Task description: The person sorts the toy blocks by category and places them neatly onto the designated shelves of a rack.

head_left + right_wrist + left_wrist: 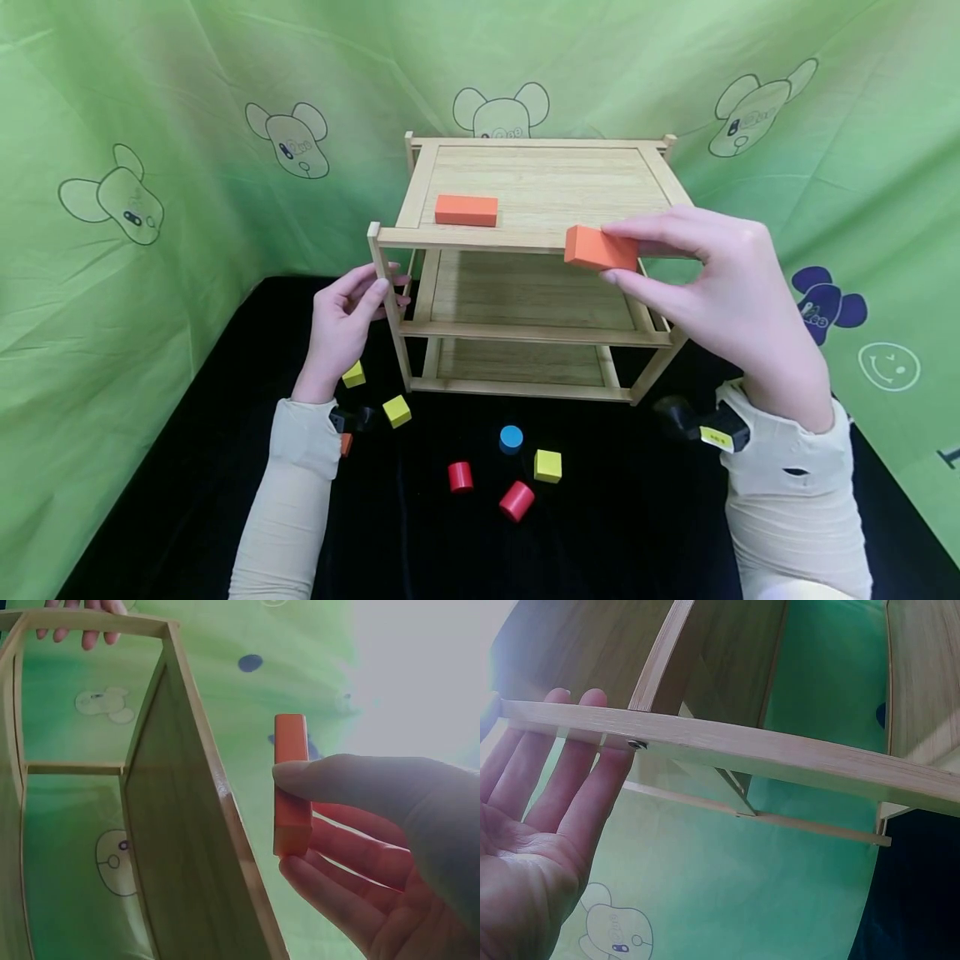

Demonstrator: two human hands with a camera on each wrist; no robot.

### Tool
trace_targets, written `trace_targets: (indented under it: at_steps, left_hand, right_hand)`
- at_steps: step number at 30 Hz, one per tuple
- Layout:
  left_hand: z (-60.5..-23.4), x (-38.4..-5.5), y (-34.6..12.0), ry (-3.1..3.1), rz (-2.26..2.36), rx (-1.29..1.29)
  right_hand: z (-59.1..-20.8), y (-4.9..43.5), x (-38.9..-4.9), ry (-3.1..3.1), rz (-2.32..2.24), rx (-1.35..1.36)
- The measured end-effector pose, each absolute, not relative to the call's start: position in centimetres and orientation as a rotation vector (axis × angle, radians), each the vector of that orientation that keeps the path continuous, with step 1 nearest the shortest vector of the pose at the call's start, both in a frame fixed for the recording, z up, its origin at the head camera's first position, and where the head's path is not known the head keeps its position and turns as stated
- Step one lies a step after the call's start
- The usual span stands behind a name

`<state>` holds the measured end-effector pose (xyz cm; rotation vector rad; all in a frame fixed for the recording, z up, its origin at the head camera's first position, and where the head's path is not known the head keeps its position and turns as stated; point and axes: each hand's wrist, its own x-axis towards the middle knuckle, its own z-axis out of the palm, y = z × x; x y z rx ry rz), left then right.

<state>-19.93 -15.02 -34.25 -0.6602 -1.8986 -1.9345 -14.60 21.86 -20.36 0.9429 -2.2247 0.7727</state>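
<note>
My right hand (723,292) pinches an orange rectangular block (592,248) between thumb and fingertips. In the head view this block overlaps the front right edge of the wooden shelf's top board (547,179); the right wrist view shows the block (291,784) held apart from the shelf frame. My left hand (341,329) holds the shelf's front left post (384,271), thumb on the near side. In the left wrist view its fingers (585,780) pass behind the post and the tips show beyond it. Another orange block (466,211) lies on the top board, left of centre.
On the black cloth before the shelf lie two red cylinders (517,502), a blue cylinder (511,439) and yellow cubes (547,466). An orange piece (346,444) is partly hidden by the left wrist. Two lower boards (525,287) sit beneath the top. Green printed fabric (225,67) hangs behind.
</note>
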Motion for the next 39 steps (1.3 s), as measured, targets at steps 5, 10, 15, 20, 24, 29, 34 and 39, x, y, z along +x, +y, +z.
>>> trace_targets:
  at_steps: [5, 10, 15, 20, 24, 29, 34, 39]
  left_hand:
    - [-34.4, -20.0, -15.1, -1.902, -1.929, -0.657]
    - [-34.4, -20.0, -15.1, -1.913, -1.917, -0.659]
    - [-34.4, -20.1, -15.1, -1.923, -1.911, -0.662]
    - [-34.5, -20.1, -15.1, -1.909, -1.922, -0.667]
    - [-34.5, -20.1, -15.1, -1.908, -1.925, -0.658]
    - [-34.5, -20.2, -15.1, -1.910, -1.927, -0.655]
    - [-34.5, -20.1, -15.2, -1.911, -1.915, -0.655]
    - [-34.6, -20.1, -15.1, -1.909, -1.914, -0.655]
  right_hand:
    - [-19.8, 21.3, -15.2, -2.240, 0.795, 0.913]
    - [-19.3, 20.9, -15.7, -2.253, 0.808, 0.893]
    - [-18.9, 20.6, -16.4, -2.281, 0.824, 0.890]
    - [-18.5, 20.3, -17.2, -2.302, 0.808, 0.884]
    - [-18.4, 20.1, -17.9, -2.318, 0.801, 0.884]
    - [-18.3, 19.9, -18.5, -2.370, 0.765, 0.850]
    - [-18.3, 19.6, -19.1, -2.435, 0.748, 0.815]
    - [-18.3, 19.4, -19.6, -2.468, 0.738, 0.823]
